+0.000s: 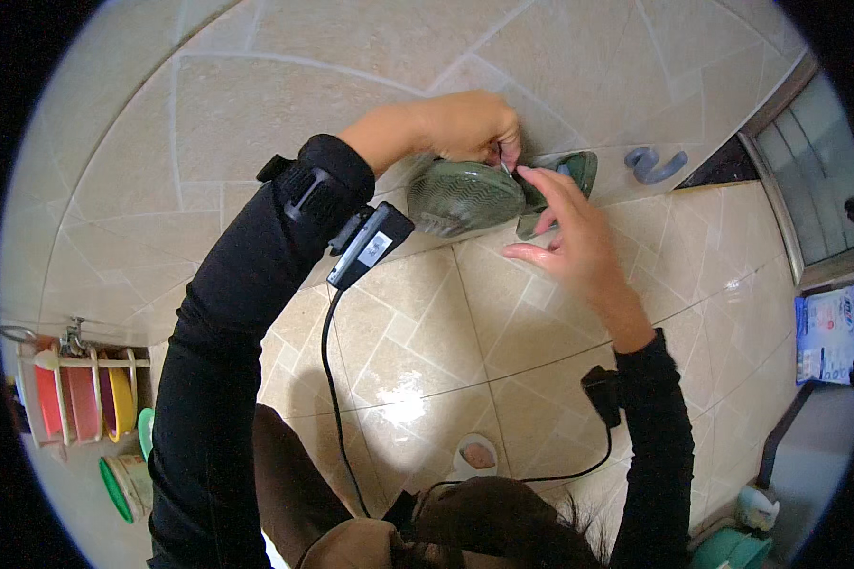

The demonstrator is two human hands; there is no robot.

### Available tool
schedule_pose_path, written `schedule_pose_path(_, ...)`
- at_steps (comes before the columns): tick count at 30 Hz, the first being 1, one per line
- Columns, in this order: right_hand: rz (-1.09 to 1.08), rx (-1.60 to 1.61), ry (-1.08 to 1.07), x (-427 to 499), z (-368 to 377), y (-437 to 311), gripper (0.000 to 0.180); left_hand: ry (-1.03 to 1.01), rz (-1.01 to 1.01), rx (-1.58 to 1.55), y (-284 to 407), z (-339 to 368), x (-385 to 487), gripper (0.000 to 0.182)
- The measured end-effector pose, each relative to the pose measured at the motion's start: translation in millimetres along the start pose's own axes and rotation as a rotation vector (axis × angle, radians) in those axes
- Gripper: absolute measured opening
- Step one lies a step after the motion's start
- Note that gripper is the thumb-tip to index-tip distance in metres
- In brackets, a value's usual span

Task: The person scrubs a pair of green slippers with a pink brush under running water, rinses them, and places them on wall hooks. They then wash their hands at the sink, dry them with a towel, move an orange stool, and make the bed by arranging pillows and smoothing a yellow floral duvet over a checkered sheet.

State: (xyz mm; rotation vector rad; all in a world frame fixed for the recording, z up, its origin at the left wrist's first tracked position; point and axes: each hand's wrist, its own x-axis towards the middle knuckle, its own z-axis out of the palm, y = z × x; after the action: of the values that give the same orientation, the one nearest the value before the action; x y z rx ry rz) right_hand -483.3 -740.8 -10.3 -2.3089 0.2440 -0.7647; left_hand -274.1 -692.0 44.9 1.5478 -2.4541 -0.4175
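My left hand (477, 131) bends down over a green, slipper-like item (466, 195) with a zigzag pattern, low against the tiled wall. Its fingers are pinched on a thin, shiny item (504, 168), mostly hidden by them. Close by on the right, my right hand (566, 231) has its thumb and fingers apart, with an index fingertip near that thin item. Behind those fingers, a second green item (580, 174) stands partly covered. A small strapped device with a cable is on each of my forearms.
A blue-grey curved hook or pipe (655, 165) is on the wall to the right. At left are a rack (99, 363) of coloured basins and a green-rimmed bucket (124, 487). A teal tub (733, 549) stands at lower right, below a printed package (829, 334).
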Motion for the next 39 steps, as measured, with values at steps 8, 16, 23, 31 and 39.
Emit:
schedule_pose_path(8,-0.04,0.025,0.106,12,16,-12,0.028,0.037,-0.209,-0.329,9,-16,-8,0.019)
schedule_pose_path(16,-0.003,-0.438,-0.014,25,23,-6,0.039,0.714,-0.436,-0.282,47,41,-86,0.027)
schedule_pose_path(23,0.069,-0.495,-0.39,-65,51,-11,0.064,0.097,-0.678,-0.416,54,152,-222,0.022)
schedule_pose_path(31,-0.301,-0.306,-0.879,-36,133,-35,0.017,-0.484,-0.747,-0.241,47,258,-397,0.035)
schedule_pose_path(39,-0.559,-0.159,-1.201,-8,312,-84,0.01,-0.401,-1.356,-0.237,116,339,-630,0.029)
